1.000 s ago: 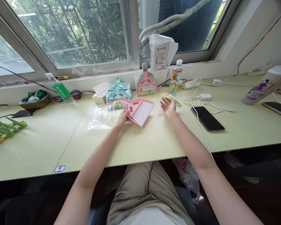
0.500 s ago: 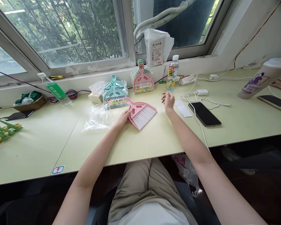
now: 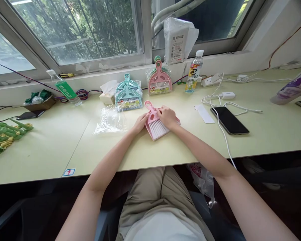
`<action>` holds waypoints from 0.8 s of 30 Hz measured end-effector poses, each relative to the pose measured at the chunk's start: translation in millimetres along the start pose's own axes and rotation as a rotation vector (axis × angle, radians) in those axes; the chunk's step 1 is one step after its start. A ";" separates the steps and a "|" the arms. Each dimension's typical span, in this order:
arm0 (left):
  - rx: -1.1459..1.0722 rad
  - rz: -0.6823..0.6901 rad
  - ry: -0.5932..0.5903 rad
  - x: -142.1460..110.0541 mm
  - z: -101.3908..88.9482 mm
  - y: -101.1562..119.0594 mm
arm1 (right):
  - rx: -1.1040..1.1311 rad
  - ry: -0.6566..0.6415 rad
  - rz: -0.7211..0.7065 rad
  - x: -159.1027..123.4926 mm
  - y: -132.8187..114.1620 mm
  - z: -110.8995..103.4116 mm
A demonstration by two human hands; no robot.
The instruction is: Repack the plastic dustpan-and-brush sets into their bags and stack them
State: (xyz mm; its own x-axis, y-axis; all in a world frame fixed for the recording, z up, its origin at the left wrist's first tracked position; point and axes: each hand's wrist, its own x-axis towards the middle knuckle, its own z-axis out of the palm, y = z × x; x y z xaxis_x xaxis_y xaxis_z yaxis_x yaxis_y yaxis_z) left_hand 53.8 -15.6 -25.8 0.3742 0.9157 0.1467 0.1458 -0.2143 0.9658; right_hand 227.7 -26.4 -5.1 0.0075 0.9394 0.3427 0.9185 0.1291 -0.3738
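A small pink brush and dustpan set [image 3: 155,125] lies on the pale green table [image 3: 165,147], its white bristles toward me. My left hand [image 3: 139,122] holds its left edge with the fingers curled against it. My right hand [image 3: 167,116] rests on top of the set, fingers bent over its right side. An empty clear plastic bag [image 3: 109,119] lies just left of my left hand. Two packaged teal sets [image 3: 127,95] and a packaged pink set [image 3: 159,81] stand behind, near the window sill.
A white paper slip [image 3: 204,113], a black phone [image 3: 229,120] with a white cable, a charger and a power strip lie to the right. A drink bottle [image 3: 193,72], tissue pack [image 3: 107,95], water bottle [image 3: 65,88] and green pegs [image 3: 5,135] line the back and left.
My right hand left the paper label on the table at the right and came back left onto the pink set. My left hand stayed on the set's left edge.
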 end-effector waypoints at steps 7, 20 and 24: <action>0.020 0.017 0.014 0.2 -0.9 9.8 | 0.200 0.064 0.122 8.3 6.7 8.8; 0.531 0.027 0.147 -9.9 4.5 17.0 | 0.065 0.200 -0.109 -1.3 -2.9 2.4; 0.627 -0.013 0.244 -13.6 8.5 23.5 | -0.051 0.196 -0.204 -6.7 -10.5 -3.0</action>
State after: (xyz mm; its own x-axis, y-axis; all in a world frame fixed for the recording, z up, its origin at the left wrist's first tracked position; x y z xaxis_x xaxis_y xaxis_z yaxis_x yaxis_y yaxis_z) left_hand 60.0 -35.9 -6.9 0.1612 0.9545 0.2510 0.6806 -0.2917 0.6720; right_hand 219.2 -35.0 -1.0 -0.1080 0.8155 0.5686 0.9275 0.2886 -0.2377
